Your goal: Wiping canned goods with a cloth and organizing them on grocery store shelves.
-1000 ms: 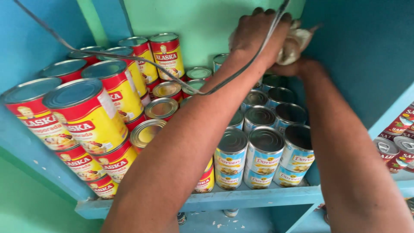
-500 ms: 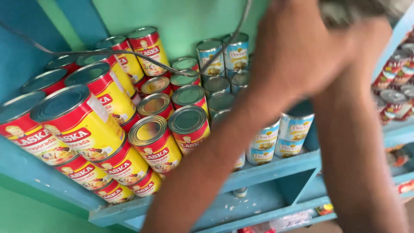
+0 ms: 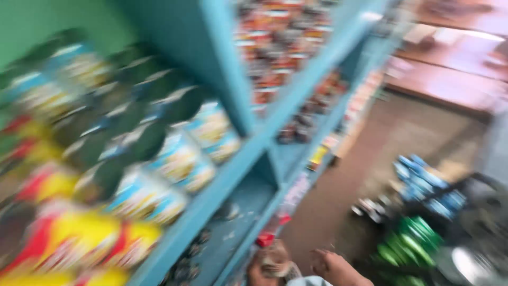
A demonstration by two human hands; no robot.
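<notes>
Both arms have come down off the cans [image 3: 174,159] on the blue shelf [image 3: 233,175]. One hand [image 3: 336,267] hangs low near the floor, fingers loosely open; the other's out of sight.

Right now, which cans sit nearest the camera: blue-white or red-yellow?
The red-and-yellow cans, at the shelf's bottom-left end. The blue-and-white cans stand farther right along it. Everything is motion-blurred.

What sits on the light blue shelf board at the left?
On the light blue wooden shelf board stand rows of round tins: blue-and-white labelled tins and red-and-yellow labelled tins nearer the camera. Motion blur hides any detail, and the back rows are indistinct.
</notes>
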